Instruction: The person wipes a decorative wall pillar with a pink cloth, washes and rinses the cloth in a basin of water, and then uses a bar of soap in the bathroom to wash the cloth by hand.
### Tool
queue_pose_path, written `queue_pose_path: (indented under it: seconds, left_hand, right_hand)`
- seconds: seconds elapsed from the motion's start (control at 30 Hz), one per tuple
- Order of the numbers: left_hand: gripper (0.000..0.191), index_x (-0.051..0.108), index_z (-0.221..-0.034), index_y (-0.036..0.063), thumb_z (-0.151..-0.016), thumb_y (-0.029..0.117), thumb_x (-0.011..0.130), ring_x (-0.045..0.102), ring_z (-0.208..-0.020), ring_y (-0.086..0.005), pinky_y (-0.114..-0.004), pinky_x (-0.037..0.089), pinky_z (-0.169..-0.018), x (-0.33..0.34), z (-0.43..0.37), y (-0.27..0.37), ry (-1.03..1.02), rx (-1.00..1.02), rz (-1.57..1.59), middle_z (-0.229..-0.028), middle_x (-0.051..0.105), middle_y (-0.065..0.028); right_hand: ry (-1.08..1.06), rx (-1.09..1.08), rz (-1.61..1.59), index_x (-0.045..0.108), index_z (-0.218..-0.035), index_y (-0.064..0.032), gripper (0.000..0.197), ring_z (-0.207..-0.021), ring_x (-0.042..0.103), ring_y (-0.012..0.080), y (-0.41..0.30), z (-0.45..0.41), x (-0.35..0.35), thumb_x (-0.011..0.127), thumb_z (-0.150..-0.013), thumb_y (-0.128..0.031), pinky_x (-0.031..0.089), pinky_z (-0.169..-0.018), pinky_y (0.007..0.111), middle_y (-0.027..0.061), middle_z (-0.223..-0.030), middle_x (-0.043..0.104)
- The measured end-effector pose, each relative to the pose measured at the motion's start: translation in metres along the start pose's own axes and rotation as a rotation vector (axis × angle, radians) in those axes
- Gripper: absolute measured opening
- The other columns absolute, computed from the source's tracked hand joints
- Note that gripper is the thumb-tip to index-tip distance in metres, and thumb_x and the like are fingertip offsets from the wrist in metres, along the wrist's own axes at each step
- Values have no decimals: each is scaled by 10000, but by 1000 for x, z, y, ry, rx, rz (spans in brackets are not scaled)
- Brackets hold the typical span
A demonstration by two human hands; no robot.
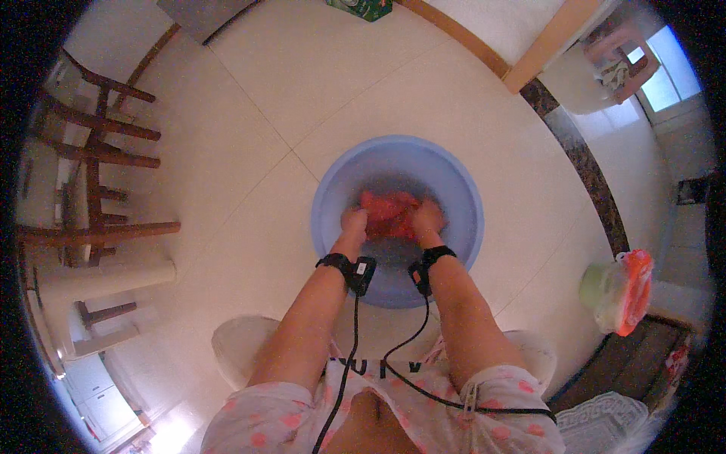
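Observation:
A round blue plastic basin (327,170) stands on the tiled floor before me. Inside it, my left hand (355,222) grips the left side of a red cloth (391,213), its thumb on top. The cloth's right side is held by my right hand (428,218), which is blurred. Dark cloth (391,249) seems to lie beneath the red one, though blur hides its shape. Each wrist wears a black strap with a small cabled device.
Wooden chair legs (130,230) jut in at the left. A green bin (592,286) with a red-and-clear plastic bag (635,292) stands at the right, near a dark mat (624,363). A dark stone threshold (590,170) crosses the floor beside a wooden door frame (544,51).

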State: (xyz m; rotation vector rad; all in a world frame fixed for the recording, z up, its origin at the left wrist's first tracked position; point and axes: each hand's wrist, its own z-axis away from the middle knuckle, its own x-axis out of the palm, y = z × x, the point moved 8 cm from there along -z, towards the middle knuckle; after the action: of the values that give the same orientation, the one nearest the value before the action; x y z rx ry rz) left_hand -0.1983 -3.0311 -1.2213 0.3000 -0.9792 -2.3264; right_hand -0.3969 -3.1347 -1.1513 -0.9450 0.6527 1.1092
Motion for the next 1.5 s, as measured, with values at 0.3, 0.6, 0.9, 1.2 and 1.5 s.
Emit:
queue_pose_path:
  seconds: [0.3,0.6,0.9,1.2,1.5]
  left_hand:
    - [387,572,-1158,74,-953,372,436,568,-1047,-242,-405,477,-903,23,33,27,-341,-93,523,-1161,598,-85]
    - [371,573,-1142,71,-970,347,394,569,-1037,-244,-405,471,-913,36,67,55,-256,-118,602,-1154,598,-96]
    - [332,594,-1023,85,-952,363,427,585,-960,-240,-413,469,-876,47,17,37,-450,-72,698,-1046,627,-81]
    - [291,617,-944,94,-925,339,462,608,-906,-237,-410,503,-792,62,49,43,-405,-62,534,-968,660,-57]
    - [267,615,-907,101,-921,289,426,627,-804,-269,-449,513,-755,54,67,53,-476,0,398,-917,665,-59]
  right_hand:
    - [-545,-419,-779,623,-1091,-54,312,-911,648,289,-114,57,2,582,-850,-249,506,-779,391,139,-1015,670]
    - [-83,-591,-239,648,-922,-47,340,-780,640,391,-145,80,-25,547,-873,-368,515,-682,479,204,-886,654]
    - [6,-332,-493,590,-1031,-51,322,-818,629,411,-109,53,-10,480,-905,-326,503,-709,503,209,-889,648]
    - [-17,-514,-249,570,-1073,-87,295,-818,619,434,-109,44,-13,502,-906,-321,490,-709,498,213,-908,651]
    - [-73,-360,-518,570,-1021,-20,345,-883,609,446,-111,86,-35,535,-894,-340,480,-753,486,250,-880,645]
